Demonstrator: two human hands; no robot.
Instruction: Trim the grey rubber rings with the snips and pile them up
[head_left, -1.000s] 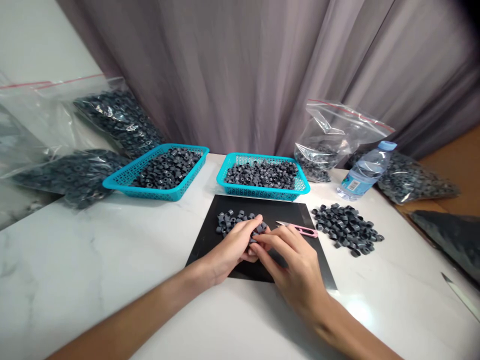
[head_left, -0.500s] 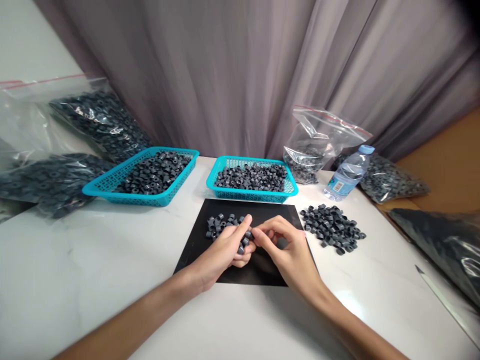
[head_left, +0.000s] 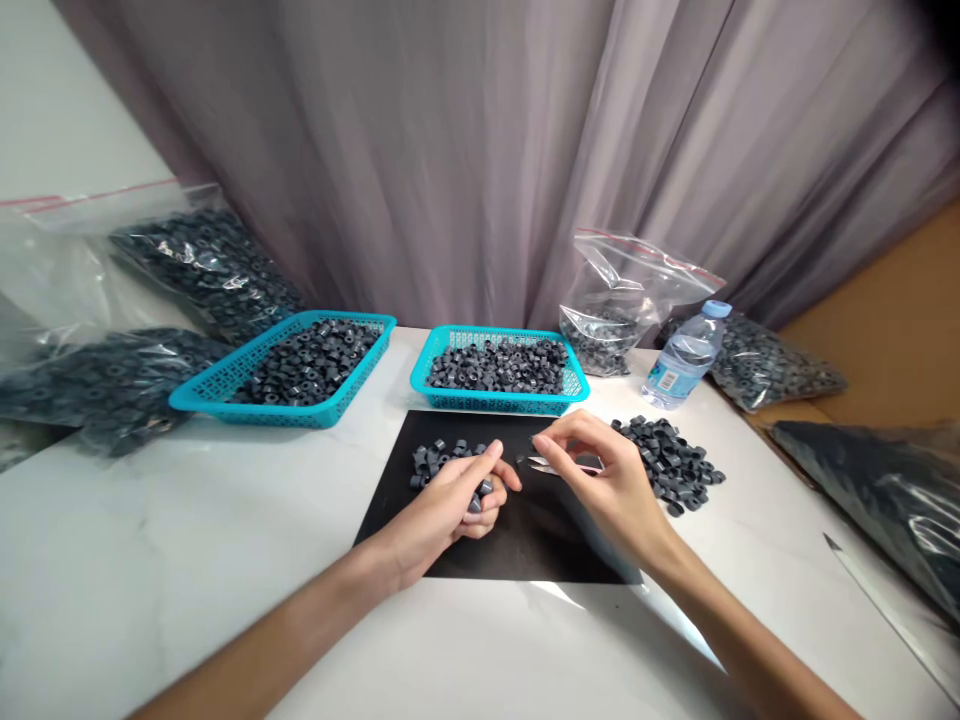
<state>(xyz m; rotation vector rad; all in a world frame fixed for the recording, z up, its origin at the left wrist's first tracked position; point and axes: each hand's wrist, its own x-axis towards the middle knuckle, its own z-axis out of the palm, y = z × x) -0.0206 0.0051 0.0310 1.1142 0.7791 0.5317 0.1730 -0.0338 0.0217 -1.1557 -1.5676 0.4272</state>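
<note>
My left hand (head_left: 454, 500) is curled around several small dark grey plastic rings (head_left: 484, 488), thumb up, over a black mat (head_left: 517, 550). Just left of it a loose heap of the same rings (head_left: 431, 460) lies on the mat. To the right, apart from the left hand, my right hand (head_left: 600, 465) is closed on small metal snips (head_left: 547, 466), whose two pointed blades stick out to the left. Its thumb and index finger also pinch a small dark piece (head_left: 534, 440), too small to make out fully. The palm hides the snips' handle.
Two turquoise baskets (head_left: 499, 405) (head_left: 330, 408) of rings stand behind the mat. A ring pile (head_left: 675, 465) lies right of it. Behind that are a water bottle (head_left: 686, 360) and a clear zip bag (head_left: 607, 320). Filled bags (head_left: 202, 270) lean at the left.
My right hand has moved right, away from my left fingertips, with a small dark piece in its pinch. The snips' blades now show. The view has tilted slightly up.
</note>
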